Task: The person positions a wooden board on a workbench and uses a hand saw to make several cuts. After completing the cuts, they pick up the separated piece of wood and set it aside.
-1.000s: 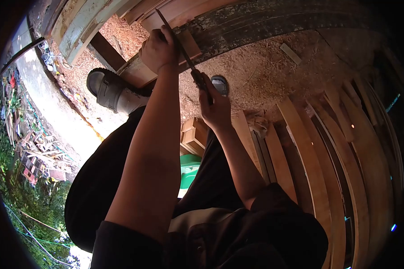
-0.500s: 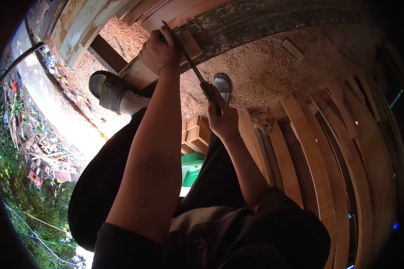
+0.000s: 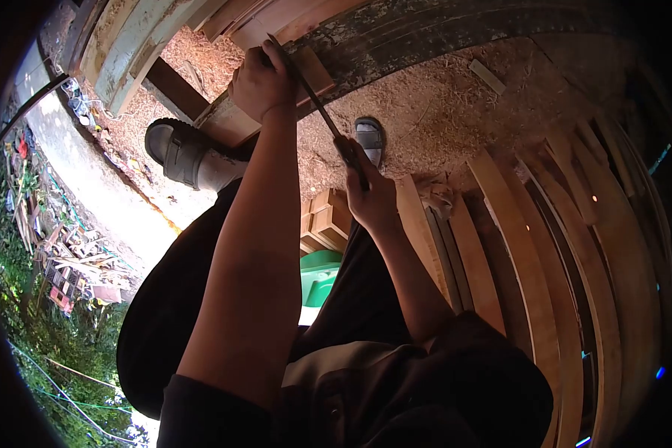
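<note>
A long, narrow, dark-bladed hand tool slants across the view, its pointed end up and to the left. My right hand is wrapped round its handle. At the far end my left hand is closed, with the thumb up along the blade; I cannot tell what its curled fingers hold. Under the blade, a small piece of wood shows to the right of the left hand. It rests by a dark, worn beam.
Wooden boards stand in a row on the right. Stacked wood blocks and a green plastic object lie between my legs. Shavings cover the ground, where an offcut lies. More timber is at upper left.
Almost nothing differs. Both hands and the tool keep nearly the same place, with a very slight shift to the left in view.
</note>
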### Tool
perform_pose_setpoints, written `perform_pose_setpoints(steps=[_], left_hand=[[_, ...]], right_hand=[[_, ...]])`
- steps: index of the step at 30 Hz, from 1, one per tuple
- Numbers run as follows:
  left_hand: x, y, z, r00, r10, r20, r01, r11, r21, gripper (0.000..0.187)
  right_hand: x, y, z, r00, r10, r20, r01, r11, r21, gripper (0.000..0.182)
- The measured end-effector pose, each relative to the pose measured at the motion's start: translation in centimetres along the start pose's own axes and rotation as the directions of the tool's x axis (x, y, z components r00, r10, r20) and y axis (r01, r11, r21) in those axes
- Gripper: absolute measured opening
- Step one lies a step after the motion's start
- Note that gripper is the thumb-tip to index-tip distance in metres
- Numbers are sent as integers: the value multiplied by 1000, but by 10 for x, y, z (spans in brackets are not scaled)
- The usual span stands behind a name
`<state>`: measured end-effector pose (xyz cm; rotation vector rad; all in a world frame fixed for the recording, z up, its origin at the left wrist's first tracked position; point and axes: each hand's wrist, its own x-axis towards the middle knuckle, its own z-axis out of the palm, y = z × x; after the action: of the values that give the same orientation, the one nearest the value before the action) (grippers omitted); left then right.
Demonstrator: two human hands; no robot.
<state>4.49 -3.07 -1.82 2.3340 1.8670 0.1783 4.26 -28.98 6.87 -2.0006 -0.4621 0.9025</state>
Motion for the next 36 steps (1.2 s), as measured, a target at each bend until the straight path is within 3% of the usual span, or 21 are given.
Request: perform_pose_setpoints(steps=[3,10,15,19,22,26,28,32,36], left_hand=[[0,0,1,999,31,-42,-32,999,-27,49],[-1,1,1,999,30,-42,-32,999,-35,46],[0,2,-1,1000,-10,-20,10,1000,-19,44],[-1,4,-2,1000,4,-28,-5,1000,-25,43],[1,2,-3,1000,-3,-26,2,999,-42,46],[0,1,-3,1000,-15,6,15,999,-37,52],[-1,1,-2,1000,-10,-7,10,999,-41,48],[0,2,0,1000,-8,-9,8,1000,-19,43],[-1,4,-5,1000,-17,17,18,1000,-10,43]], right_hand=[[30,-18,10,987,125,105,-118,991,-69,56],[-7,2,-4,1000,1,13,0,998,-62,57],[34,-15,11,995,64,75,-64,998,7,55],[6,-6,-3,992,111,63,-108,993,-41,54],[-13,1,-15,999,31,42,-31,999,-8,53],[22,-9,1,996,66,63,-62,996,-66,52],[41,-23,9,998,40,41,-42,997,60,52],[-11,9,-5,998,52,41,-51,998,-35,53],[-13,17,-11,998,29,64,-26,999,-39,55]])
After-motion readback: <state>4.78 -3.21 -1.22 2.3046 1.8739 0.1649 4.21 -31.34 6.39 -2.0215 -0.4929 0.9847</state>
